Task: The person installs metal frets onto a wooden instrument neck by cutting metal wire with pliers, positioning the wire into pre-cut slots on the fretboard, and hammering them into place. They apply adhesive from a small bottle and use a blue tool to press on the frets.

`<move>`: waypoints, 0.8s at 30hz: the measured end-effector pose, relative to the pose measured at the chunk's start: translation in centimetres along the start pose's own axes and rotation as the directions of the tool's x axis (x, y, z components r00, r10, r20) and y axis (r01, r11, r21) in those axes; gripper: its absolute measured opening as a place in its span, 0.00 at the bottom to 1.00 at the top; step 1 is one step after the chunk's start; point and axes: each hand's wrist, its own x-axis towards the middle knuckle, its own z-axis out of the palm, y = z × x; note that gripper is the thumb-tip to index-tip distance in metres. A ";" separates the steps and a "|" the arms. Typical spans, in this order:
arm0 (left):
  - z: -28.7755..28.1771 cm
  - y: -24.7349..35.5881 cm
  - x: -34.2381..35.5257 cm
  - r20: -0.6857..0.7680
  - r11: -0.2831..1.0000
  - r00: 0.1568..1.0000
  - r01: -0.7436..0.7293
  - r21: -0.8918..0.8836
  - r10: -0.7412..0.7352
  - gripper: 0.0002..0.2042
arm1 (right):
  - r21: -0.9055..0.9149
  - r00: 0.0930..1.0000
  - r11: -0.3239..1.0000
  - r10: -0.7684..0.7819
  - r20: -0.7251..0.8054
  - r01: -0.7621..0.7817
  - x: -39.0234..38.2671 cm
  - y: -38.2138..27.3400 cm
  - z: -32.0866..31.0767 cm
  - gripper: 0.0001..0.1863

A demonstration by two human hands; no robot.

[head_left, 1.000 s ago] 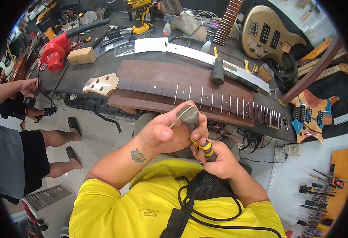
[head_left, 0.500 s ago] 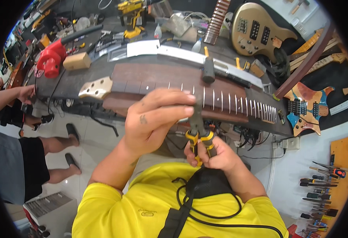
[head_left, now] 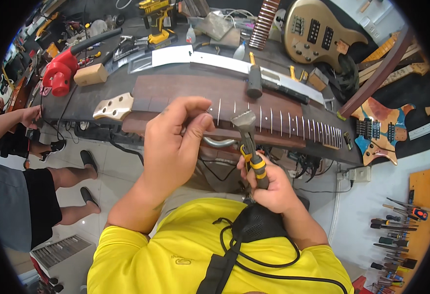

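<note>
My left hand is raised over the long dark fretboard, thumb and forefinger pinched together; anything between them is too small to make out. My right hand grips end cutters with yellow and black handles, their broad metal head up beside my left fingertips. The fretboard has rows of silver frets and joins a pale headstock; it lies along the bench's near edge on a brown board. A dark mallet rests on the board behind it.
A red blower, wooden block, yellow drill and long white strip lie behind. Gold guitar body is back right, multicoloured guitar at right, tool rack below it. Another person stands at left.
My left hand has drawn off the cutter head, leftward, its fingertips now pinched. My right hand still holds the cutters, whose head is now exposed and turned.
</note>
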 end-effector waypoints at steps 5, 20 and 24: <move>-0.3 -0.6 -0.6 0.109 0.990 0.989 0.107 -0.088 -0.097 0.07 | -0.064 0.994 0.995 0.066 -0.084 -0.071 1.0 -1.5 0.4 0.08; -0.5 -0.9 -0.3 0.133 0.996 0.991 -0.015 0.090 0.003 0.06 | -0.279 0.998 0.960 0.013 -0.066 -0.030 1.1 -1.2 0.0 0.08; -0.4 -1.3 -0.4 0.088 0.941 0.976 -0.215 0.262 0.199 0.05 | -0.244 0.998 0.968 0.043 -0.045 -0.053 1.1 -1.0 -0.2 0.08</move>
